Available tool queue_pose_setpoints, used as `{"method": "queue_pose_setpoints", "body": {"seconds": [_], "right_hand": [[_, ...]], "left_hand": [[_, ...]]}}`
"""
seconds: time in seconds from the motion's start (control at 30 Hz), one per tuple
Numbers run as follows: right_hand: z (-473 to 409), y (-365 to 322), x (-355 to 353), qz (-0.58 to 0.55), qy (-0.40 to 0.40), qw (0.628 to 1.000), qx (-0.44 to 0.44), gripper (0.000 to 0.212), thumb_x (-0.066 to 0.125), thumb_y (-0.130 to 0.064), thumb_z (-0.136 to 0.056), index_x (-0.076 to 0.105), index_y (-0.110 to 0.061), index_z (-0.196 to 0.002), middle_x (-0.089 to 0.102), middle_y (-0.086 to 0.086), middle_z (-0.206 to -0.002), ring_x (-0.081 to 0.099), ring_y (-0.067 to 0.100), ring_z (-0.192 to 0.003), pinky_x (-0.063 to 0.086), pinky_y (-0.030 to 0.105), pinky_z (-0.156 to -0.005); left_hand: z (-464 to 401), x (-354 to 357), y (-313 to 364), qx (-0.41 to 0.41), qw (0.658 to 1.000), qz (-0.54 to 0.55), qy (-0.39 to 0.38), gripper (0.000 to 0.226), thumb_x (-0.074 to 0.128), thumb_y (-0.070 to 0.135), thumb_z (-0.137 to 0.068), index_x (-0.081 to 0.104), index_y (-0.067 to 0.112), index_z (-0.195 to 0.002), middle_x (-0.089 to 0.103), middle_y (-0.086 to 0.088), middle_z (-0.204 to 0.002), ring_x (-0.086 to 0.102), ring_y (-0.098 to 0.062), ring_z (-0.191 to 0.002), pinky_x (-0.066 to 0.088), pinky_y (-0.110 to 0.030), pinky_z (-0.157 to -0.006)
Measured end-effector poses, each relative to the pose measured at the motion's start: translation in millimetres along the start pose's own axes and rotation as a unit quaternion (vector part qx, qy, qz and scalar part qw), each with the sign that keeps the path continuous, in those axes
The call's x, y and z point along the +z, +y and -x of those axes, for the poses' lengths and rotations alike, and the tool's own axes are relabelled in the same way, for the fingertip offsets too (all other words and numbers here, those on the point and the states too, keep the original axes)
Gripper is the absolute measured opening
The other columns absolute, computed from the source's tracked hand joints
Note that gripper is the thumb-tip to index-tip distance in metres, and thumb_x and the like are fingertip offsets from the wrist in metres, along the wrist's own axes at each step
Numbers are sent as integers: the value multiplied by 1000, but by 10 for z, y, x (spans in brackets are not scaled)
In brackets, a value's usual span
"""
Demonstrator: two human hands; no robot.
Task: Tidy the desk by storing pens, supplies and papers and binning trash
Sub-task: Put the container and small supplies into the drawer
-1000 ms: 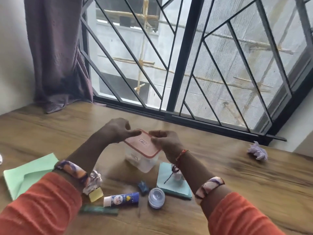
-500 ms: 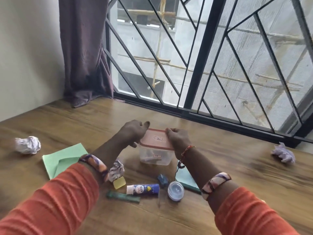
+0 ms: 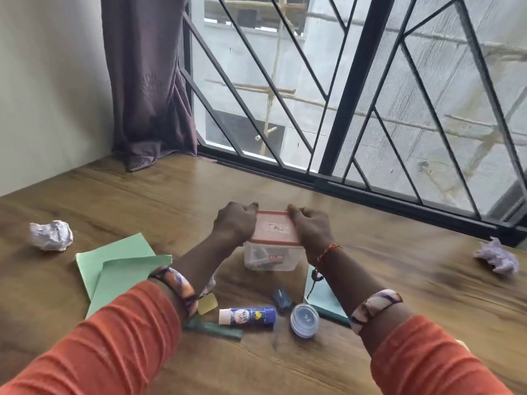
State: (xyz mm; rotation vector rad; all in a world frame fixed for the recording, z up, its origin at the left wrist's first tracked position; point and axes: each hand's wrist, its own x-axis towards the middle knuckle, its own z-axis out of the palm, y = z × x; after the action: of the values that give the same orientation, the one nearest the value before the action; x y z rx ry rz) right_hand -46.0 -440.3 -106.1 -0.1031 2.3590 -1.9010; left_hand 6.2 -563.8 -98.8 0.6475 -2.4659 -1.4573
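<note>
Wooden table [image 3: 370,280] running back to the window-side edge, a wide bare stretch behind the clear container [image 3: 271,259] near mid-table. Green papers [image 3: 114,266] toward the left edge beside one crumpled ball [image 3: 51,235], another [image 3: 496,256] near the right edge. Left hand [image 3: 235,223] and right hand [image 3: 310,228] curled onto opposite edges of the red-rimmed lid [image 3: 275,228]; glue stick [image 3: 246,315], round cap [image 3: 304,320] and small yellow piece [image 3: 207,304] toward the near edge.
</note>
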Motion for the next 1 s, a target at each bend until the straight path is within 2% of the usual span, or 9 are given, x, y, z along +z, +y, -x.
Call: {"method": "queue_pose_setpoints", "body": {"seconds": [0.2, 0.3, 0.4, 0.5, 0.57, 0.73, 0.83, 0.9, 1.0], "right_hand": [[-11, -4, -27, 121, -15, 988, -96, 33, 49, -27, -95, 56, -18, -64, 59, 3, -65, 59, 17, -58, 46, 22, -50], [-7, -22, -37, 167, -20, 980, -111, 36, 45, -29, -96, 53, -19, -63, 56, 0, -63, 58, 18, -61, 40, 22, -49], [-11, -7, -27, 154, -7, 984, -94, 39, 42, -35, -97, 58, -12, -69, 57, 2, -63, 59, 23, -66, 41, 28, -55], [-14, 21, -18, 86, -26, 996, -8, 45, 43, -43, -94, 55, -12, -64, 57, 4, -63, 55, 21, -60, 41, 30, -58], [-24, 29, -36, 58, -43, 997, 33, 45, 45, -45, -93, 53, -13, -62, 56, 5, -64, 52, 20, -57, 39, 29, -57], [-79, 51, -72, 42, -60, 996, 46, 42, 44, -45, -93, 56, -13, -68, 61, 8, -70, 57, 22, -61, 45, 32, -56], [-125, 81, -19, 80, -58, 995, 25, 43, 45, -49, -91, 58, -13, -70, 65, 13, -76, 63, 31, -72, 52, 47, -72], [-138, 84, -17, 77, -62, 995, 24, 44, 45, -48, -91, 59, -11, -72, 65, 14, -77, 62, 31, -72, 51, 44, -71], [-184, 117, -25, 86, -55, 995, 18, 44, 46, -46, -92, 60, -10, -70, 64, 12, -73, 61, 27, -66, 48, 39, -65]], "left_hand": [[27, -3, 6, 29, 998, -51, 13, 37, 36, 30, -99, 55, 8, -76, 54, -2, -67, 48, -15, -56, 35, -15, -38], [18, 15, 38, 45, 995, -91, 1, 33, 32, 27, -100, 54, 8, -84, 54, -3, -71, 46, -12, -57, 36, -15, -38], [-30, 4, 95, 36, 990, -137, -20, 36, 31, 28, -100, 59, 6, -97, 58, -8, -84, 54, -18, -68, 37, -23, -51], [-91, -37, 184, 4, 986, -160, -40, 36, 33, 24, -97, 57, 2, -111, 61, -16, -111, 59, -30, -99, 48, -33, -80], [-117, -19, 235, 1, 984, -175, -39, 36, 35, 24, -95, 57, 3, -114, 58, -18, -120, 56, -33, -109, 46, -35, -89], [-181, 141, 209, 33, 980, -197, -10, 47, 32, 45, -96, 60, 8, -103, 62, -12, -101, 60, -30, -95, 43, -33, -74], [-223, 132, 104, 29, 984, -173, -18, 50, 33, 52, -94, 60, 10, -90, 58, -6, -81, 60, -24, -77, 42, -28, -62], [-238, 130, 75, 37, 986, -164, -21, 49, 34, 52, -94, 59, 11, -84, 55, -2, -71, 54, -18, -65, 37, -26, -53], [-282, 146, 58, 44, 987, -155, -24, 50, 35, 51, -94, 62, 10, -86, 57, -3, -74, 56, -22, -70, 38, -28, -58]]}}
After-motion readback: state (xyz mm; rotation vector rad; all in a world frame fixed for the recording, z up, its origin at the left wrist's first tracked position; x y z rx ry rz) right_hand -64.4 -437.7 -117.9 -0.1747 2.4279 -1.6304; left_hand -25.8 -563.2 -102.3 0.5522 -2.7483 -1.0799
